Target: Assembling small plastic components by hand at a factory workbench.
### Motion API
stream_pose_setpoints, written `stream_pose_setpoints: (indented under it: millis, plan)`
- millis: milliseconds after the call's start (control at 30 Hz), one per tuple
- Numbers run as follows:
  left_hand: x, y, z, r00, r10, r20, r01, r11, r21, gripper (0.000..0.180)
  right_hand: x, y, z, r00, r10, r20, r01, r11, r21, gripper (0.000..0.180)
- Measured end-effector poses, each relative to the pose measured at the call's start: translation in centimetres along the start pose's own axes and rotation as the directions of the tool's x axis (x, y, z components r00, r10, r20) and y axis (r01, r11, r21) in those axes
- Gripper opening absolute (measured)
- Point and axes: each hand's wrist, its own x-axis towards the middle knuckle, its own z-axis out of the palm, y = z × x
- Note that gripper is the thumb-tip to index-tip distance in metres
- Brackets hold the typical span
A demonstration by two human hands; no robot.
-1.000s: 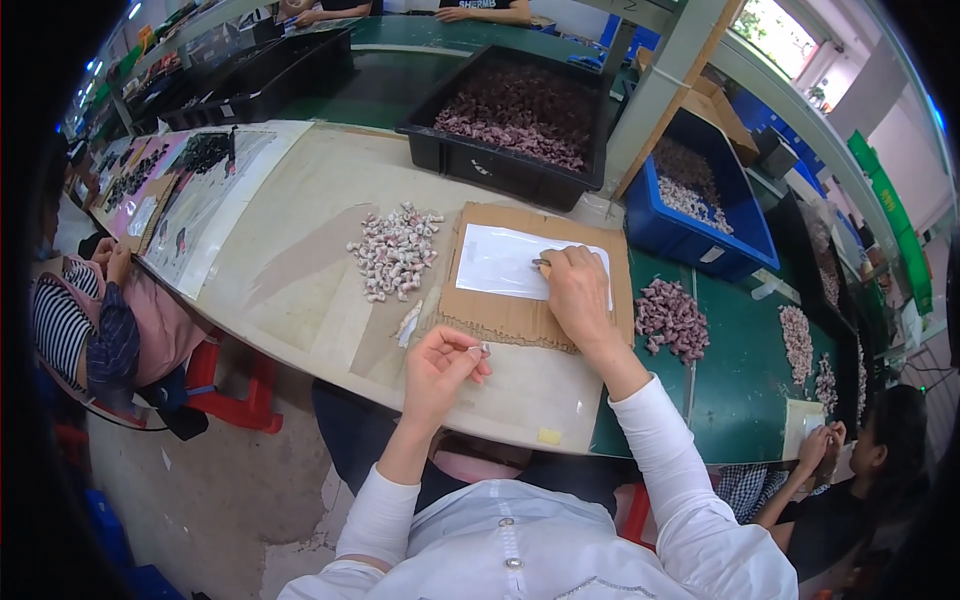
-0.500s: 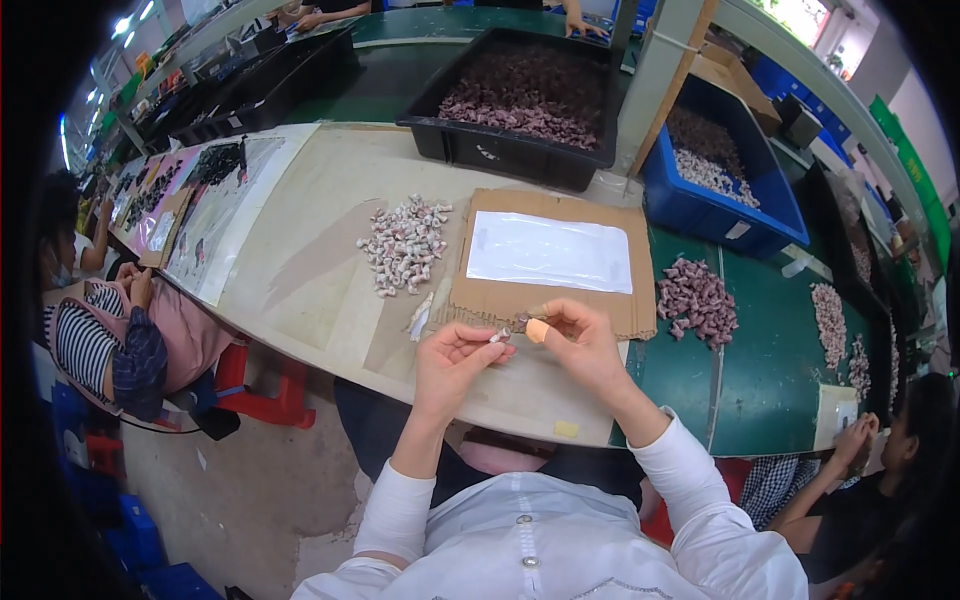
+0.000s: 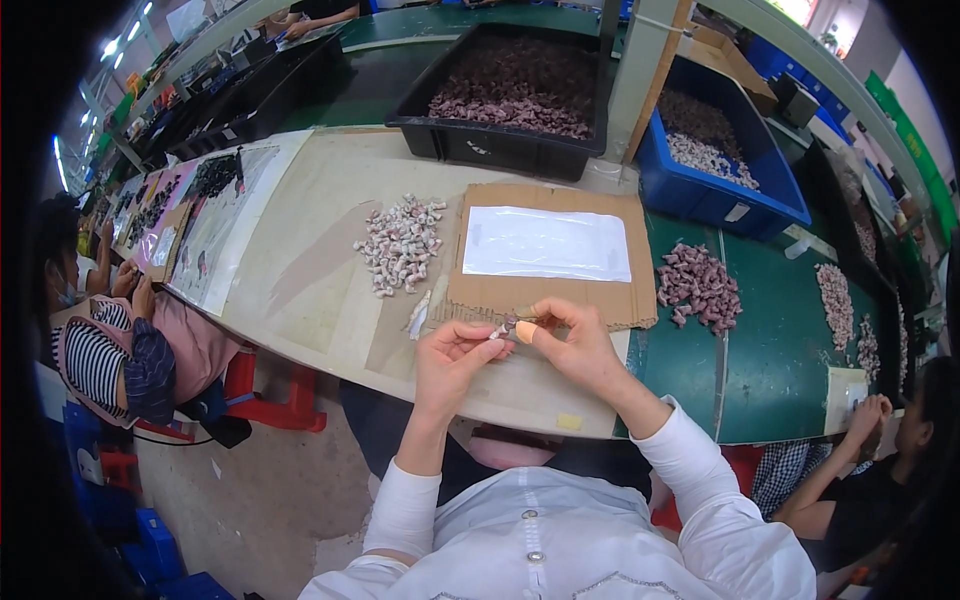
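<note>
Both hands meet over the front edge of the table, below a cardboard sheet. My left hand [image 3: 452,362] is closed, pinching a small white and purple piece [image 3: 497,333] between thumb and fingertips. My right hand [image 3: 572,348] is closed too, an orange cover on one digit, its fingertips on a small dark purple piece [image 3: 511,322] that touches the white one. These pieces are too small to identify. A pile of white-and-pink pieces [image 3: 399,245] lies to the left, and a pile of purple pieces [image 3: 699,285] to the right.
The cardboard sheet [image 3: 640,262] bears a white paper [image 3: 548,243] under clear plastic. Behind it stand a black bin [image 3: 490,148] and a blue bin [image 3: 715,205] of small pieces. A post [image 3: 645,85] rises between them. People sit at both sides.
The view has shifted slightly. My hands stay together in nearly the same place, with the two small pieces still touching.
</note>
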Motion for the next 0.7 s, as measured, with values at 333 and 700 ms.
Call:
stream_pose_setpoints:
  millis: [333, 700]
  plan:
    - [0.0, 0.6, -0.1, 0.996, -0.088, -0.002, 0.088, 0.995, -0.051, 0.013, -0.8, 0.0, 0.3, 0.958, -0.285, -0.006, 0.282, 0.949, -0.140, 0.012]
    - [-0.1, 0.3, -1.0, 0.991, -0.122, 0.063, 0.123, 0.992, -0.020, 0.016, -1.4, 0.6, 0.6, 0.993, -0.098, 0.059, 0.087, 0.983, 0.160, 0.011]
